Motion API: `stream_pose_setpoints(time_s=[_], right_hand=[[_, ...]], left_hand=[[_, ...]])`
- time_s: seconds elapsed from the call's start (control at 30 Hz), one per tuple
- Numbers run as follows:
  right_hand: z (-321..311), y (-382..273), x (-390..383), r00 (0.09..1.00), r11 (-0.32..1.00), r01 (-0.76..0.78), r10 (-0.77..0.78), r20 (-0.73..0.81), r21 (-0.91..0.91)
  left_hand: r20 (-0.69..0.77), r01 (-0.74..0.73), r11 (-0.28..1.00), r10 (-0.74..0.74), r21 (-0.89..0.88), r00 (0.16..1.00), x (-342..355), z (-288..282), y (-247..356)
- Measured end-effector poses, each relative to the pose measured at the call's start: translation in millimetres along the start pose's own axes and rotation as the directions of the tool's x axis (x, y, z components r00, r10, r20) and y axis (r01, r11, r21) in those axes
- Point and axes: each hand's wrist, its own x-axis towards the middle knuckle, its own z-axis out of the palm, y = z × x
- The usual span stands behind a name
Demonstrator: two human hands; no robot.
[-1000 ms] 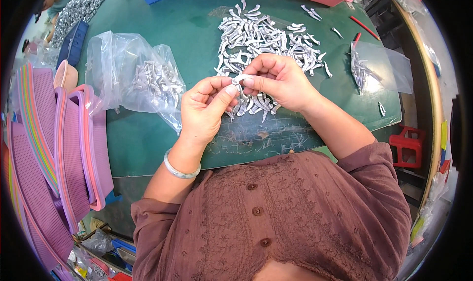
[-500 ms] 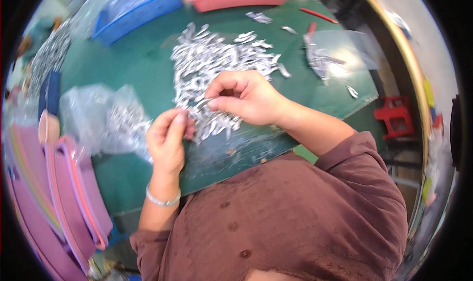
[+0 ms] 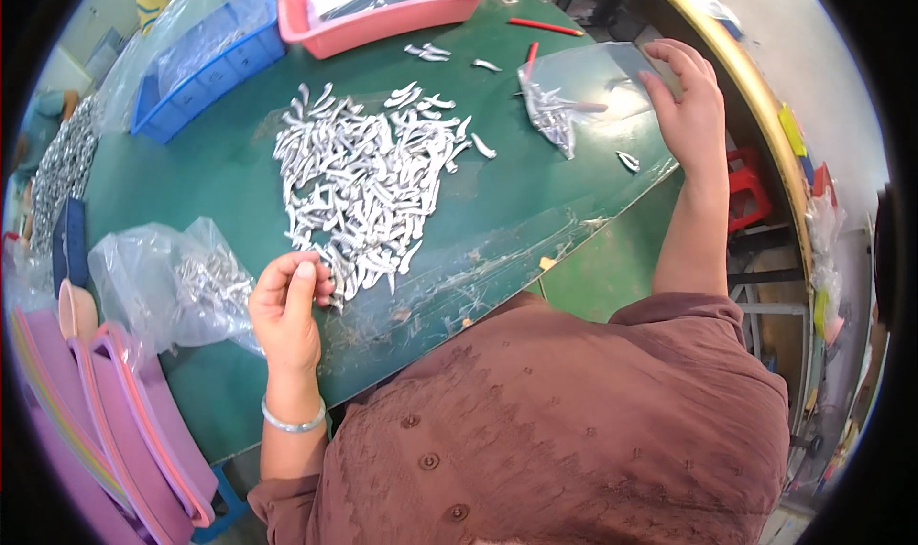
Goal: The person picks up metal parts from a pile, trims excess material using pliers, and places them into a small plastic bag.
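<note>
My left hand (image 3: 289, 314), a pale bangle on its wrist, rests at the near left edge of a pile of small curved silvery metal pieces (image 3: 368, 177). Its thumb and fingers are pressed together; whatever they hold, if anything, is hidden. Far to the right, my right hand (image 3: 687, 105) is raised at the end of a clear plastic bag (image 3: 602, 72). Its thumb and fingers are apart, and nothing shows between them. Several of the metal pieces lie inside that bag. One loose metal piece (image 3: 627, 162) sits on the table below it.
On the green table (image 3: 220, 163) stand a blue basket (image 3: 210, 76) and a pink tray (image 3: 382, 31) at the back. Another plastic bag (image 3: 158, 277) of metal pieces lies left. Red pencils (image 3: 545, 27) are at the far right. Purple padded pieces (image 3: 124, 430) hang off the left side.
My right hand has moved from the pile, where it pinched a small piece, out to the clear bag and opened. The left hand stays by the pile. The view has shifted.
</note>
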Motion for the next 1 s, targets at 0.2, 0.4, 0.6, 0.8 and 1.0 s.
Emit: stream_pose_setpoints(time_s=[0.2, 0.4, 0.6, 0.8, 1.0], right_hand=[[32, -70, -1, 0.971, 0.892, 0.240, -0.226, -0.082, 0.383], [105, -114, -35, 0.811, 0.711, 0.196, -0.504, 0.296, 0.675], [120, -129, -44, 0.761, 0.704, 0.151, -0.531, 0.373, 0.694], [124, -130, -46, 0.764, 0.673, 0.138, -0.539, 0.354, 0.727], [112, -138, -42, 0.790, 0.477, -0.154, -0.467, 0.398, 0.865]], left_hand=[[-0.013, 0.009, 0.999, -0.009, 0.044, 1.000, 0, -4, -1], [-0.005, 0.002, 0.999, -0.002, 0.046, 1.000, 1, -4, 0], [-0.006, 0.009, 0.999, -0.009, 0.052, 1.000, 2, -5, -1], [0.004, 0.024, 0.997, -0.024, 0.073, 1.000, 2, -4, -2], [0.013, 0.041, 0.996, -0.042, 0.082, 0.999, 1, 0, 1]])
